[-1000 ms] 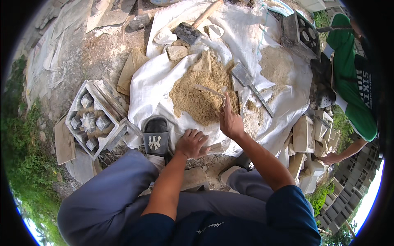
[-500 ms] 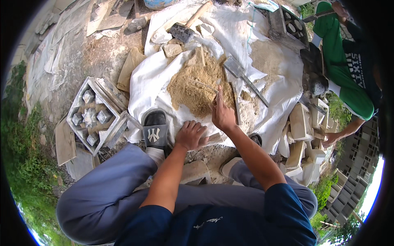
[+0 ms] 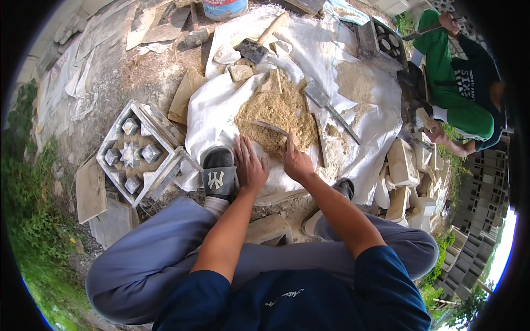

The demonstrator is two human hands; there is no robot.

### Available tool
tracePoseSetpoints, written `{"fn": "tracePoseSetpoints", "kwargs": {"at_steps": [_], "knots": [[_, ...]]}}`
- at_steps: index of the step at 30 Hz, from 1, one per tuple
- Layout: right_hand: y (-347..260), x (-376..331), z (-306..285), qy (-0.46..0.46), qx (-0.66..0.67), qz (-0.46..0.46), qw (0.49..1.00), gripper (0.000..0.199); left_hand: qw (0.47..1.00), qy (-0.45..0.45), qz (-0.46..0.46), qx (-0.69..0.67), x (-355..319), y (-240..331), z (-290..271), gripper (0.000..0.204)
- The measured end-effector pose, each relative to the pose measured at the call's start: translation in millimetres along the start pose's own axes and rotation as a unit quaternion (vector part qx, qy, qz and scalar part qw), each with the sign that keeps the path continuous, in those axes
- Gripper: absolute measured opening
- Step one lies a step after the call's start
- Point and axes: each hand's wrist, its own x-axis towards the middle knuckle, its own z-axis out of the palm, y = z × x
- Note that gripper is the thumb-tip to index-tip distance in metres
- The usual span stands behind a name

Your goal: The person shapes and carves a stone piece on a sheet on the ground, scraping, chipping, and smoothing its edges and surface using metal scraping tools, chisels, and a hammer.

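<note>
I sit with a heap of sandy mix [image 3: 279, 113] on a white sheet [image 3: 221, 110] in front of my knees. My left hand [image 3: 249, 165] lies flat on the sheet at the near edge of the heap, fingers spread, beside my black sandal [image 3: 219, 174]. My right hand [image 3: 297, 161] stands edge-on at the heap's near side, fingers together and pointing into the mix, holding nothing. A flat strip [image 3: 270, 127] lies across the heap just beyond both hands. A trowel [image 3: 326, 105] rests on the heap's right side.
A square metal mould with a star pattern [image 3: 138, 151] sits at my left. A hammer [image 3: 262, 41] and a bucket [image 3: 223, 8] lie beyond the sheet. Stacked pale blocks [image 3: 406, 176] stand at the right, where another person in green [image 3: 458, 88] crouches.
My right hand has come down from the middle of the heap to its near edge. My left hand has slid forward onto the sheet beside it.
</note>
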Motion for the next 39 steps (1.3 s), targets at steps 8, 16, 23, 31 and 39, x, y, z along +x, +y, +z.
{"fn": "tracePoseSetpoints", "kwargs": {"at_steps": [8,16,23,31,39], "knots": [[-20,-2,7,-0.02,-0.016,0.051,0.998,0.081,0.998,-0.057,-0.027,-0.014,1,2,-1,0.084],[-30,-3,16,0.002,-0.023,0.029,0.999,0.081,0.998,-0.046,-0.035,-0.019,5,0,-2,0.081],[-37,-9,16,0.026,0.001,0.047,0.999,0.086,0.998,-0.049,-0.043,-0.013,3,4,-4,0.082],[-26,-7,24,0.13,0.039,0.016,0.991,0.082,0.998,-0.047,-0.044,0.005,8,7,-2,0.079],[-30,-5,13,0.027,-0.005,0.057,0.998,0.083,0.998,-0.048,-0.038,-0.003,8,6,-4,0.079]]}}
